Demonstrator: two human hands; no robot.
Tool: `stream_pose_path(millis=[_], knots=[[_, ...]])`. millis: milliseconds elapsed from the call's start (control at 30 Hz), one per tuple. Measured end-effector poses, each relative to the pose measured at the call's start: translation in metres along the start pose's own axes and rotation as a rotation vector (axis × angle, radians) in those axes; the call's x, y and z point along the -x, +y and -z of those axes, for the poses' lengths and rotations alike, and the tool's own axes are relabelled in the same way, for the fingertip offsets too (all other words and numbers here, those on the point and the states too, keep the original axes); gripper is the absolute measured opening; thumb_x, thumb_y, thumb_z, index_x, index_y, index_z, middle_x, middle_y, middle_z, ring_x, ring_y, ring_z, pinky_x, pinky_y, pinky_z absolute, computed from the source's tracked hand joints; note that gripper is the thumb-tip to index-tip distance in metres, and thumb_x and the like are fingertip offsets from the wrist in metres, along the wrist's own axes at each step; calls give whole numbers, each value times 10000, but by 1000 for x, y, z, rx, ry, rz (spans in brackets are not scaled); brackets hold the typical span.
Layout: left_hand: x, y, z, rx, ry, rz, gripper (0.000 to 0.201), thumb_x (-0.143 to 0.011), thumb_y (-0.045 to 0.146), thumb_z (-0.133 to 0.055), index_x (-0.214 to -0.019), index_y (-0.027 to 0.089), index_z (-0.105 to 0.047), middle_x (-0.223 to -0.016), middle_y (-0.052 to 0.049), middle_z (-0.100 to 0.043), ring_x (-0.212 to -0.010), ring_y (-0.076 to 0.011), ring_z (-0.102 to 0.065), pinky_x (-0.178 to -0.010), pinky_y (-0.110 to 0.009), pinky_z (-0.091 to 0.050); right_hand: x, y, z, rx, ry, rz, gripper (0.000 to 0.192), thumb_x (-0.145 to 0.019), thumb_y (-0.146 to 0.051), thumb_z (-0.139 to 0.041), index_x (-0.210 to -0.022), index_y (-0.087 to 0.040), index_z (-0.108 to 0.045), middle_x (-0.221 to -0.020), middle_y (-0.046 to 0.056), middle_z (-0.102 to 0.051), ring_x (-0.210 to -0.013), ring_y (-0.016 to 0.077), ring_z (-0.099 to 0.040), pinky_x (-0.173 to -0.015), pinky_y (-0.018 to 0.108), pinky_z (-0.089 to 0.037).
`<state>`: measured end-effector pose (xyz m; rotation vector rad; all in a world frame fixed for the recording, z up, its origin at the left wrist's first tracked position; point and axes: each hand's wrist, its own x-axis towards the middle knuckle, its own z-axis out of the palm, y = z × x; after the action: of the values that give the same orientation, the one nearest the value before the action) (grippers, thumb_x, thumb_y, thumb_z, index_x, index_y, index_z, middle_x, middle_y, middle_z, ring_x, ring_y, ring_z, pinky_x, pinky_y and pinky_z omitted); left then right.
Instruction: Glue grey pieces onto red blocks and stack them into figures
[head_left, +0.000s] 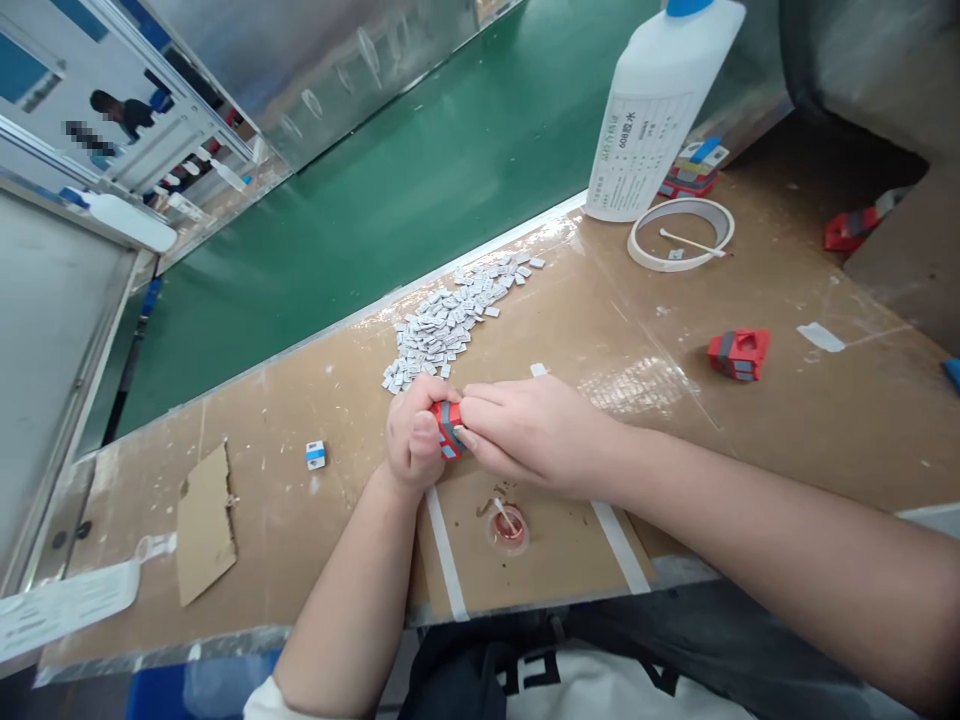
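Observation:
Between both hands is a small red toy vehicle part with a grey band and light blue windows, held above the table. My left hand wraps round its left side, thumb folded in. From the right, my right hand presses its fingers against the part and hides much of it. Just below lies a small round dish of reddish liquid with a cotton swab resting in it. A heap of small white pieces spreads behind my hands.
A similar red part sits to the right. Farther back stand a tape roll and a large white glue bottle. At left are a blue-and-white block and a cardboard piece. A green belt runs behind the table.

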<state>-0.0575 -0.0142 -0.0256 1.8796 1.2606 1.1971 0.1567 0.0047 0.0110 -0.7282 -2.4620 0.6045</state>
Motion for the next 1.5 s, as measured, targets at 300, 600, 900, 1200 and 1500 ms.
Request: stream_pose_path(millis=[300, 600, 900, 1200, 1500], knots=[[-4, 18, 3, -34, -45, -177, 571, -1109, 649, -267, -952, 243, -637, -764, -28, -642, -601, -187, -566, -629, -373, -446, 1, -1, 3, -250, -32, -24, 270, -1074, -279, -423, -821, -221, -497, -797, -3, -551, -696, 140, -458, -626, 291, -254], [-7, 18, -1, 27, -47, -55, 530, -1118, 631, -308, -940, 245, -625, -668, 8, -545, -571, -172, -479, -605, -360, -394, -3, 4, 2, -427, -45, -86, 315, -1103, -344, -392, -808, -237, -409, -767, -23, -491, -670, 136, -429, -655, 287, -289], [-12, 21, -8, 221, -29, 152, 606, -1044, 773, -380, -866, 241, -609, -639, 2, -513, -519, -156, -403, -509, -345, -327, -3, 6, 5, -278, -77, -57, 254, -1068, -300, -425, -826, -233, -462, -783, -5, -531, -676, 153, -411, -636, 295, -256], [-16, 24, -12, 244, -7, 186, 572, -1040, 751, -442, -834, 238, -590, -639, 9, -486, -530, -148, -410, -508, -340, -343, -6, 3, 1, -383, -103, -185, 234, -1025, -254, -462, -799, -237, -403, -801, -5, -539, -712, 148, -441, -667, 298, -258], [-16, 26, -15, 345, 65, 231, 617, -987, 813, -486, -788, 236, -581, -609, 13, -491, -522, -145, -423, -518, -320, -383, -5, 1, 6, -514, -22, -135, 245, -1010, -273, -465, -794, -245, -353, -779, -18, -492, -688, 141, -400, -668, 294, -278]])
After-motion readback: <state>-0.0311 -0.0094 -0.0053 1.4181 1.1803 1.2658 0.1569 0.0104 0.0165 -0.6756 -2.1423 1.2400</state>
